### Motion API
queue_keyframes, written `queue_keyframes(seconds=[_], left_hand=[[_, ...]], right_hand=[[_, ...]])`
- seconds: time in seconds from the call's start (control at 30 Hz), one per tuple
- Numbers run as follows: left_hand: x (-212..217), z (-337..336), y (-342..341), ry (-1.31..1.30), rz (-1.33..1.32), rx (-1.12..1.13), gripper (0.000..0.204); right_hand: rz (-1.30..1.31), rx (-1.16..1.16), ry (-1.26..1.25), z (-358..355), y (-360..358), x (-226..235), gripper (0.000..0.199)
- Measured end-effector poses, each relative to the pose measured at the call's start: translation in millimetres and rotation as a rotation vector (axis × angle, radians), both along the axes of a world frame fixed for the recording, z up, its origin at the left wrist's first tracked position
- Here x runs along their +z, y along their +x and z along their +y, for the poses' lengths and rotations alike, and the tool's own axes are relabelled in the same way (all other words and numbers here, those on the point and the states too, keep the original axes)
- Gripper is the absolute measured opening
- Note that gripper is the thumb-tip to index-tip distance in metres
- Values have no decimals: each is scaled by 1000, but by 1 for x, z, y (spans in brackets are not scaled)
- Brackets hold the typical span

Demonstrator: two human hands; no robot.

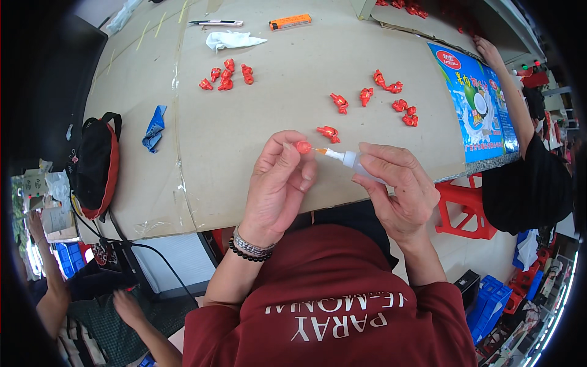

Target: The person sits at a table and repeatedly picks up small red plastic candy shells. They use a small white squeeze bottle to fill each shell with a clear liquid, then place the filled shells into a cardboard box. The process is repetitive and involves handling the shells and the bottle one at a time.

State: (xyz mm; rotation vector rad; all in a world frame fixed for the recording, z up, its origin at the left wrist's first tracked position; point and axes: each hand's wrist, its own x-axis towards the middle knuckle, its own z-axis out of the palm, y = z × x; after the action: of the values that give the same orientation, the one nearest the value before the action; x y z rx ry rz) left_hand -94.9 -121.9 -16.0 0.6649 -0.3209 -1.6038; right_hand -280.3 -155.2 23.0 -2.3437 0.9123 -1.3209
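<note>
My left hand [278, 183] pinches a small red plastic piece [303, 147] between thumb and fingers, held just above the cardboard-covered table [257, 122]. My right hand [397, 183] grips a small clear squeeze bottle [354, 162] with a thin orange-tipped nozzle, and the tip touches the red piece. One red figure [329, 133] lies on the table just beyond my fingers. Several more red figures lie in a group at the far left [226, 76] and another group at the right [391, 98].
A white cloth [232, 40], a utility knife [215, 23] and an orange lighter-like item [290, 22] lie at the far edge. A blue rag [155, 127] and a black-red bag [95, 165] sit left. A blue printed carton [480, 104] and another person's arm [510, 92] are right.
</note>
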Motion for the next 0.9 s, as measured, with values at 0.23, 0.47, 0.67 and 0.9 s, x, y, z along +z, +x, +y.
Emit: queue_keyframes(seconds=[0.23, 0.47, 0.67, 0.9], left_hand=[[1, -1, 1, -35, -38, 32, 21], [1, 1, 1, -25, -17, 11, 21], [2, 1, 0, -33, -20, -4, 21], [2, 1, 1, -40, -43, -1, 20]], right_hand=[[-6, -8, 12, 0, 0, -2, 33], [-6, -16, 19, 0, 2, -2, 33], [-47, -27, -13, -2, 5, -5, 30], [-70, -50, -14, -2, 6, -5, 29]])
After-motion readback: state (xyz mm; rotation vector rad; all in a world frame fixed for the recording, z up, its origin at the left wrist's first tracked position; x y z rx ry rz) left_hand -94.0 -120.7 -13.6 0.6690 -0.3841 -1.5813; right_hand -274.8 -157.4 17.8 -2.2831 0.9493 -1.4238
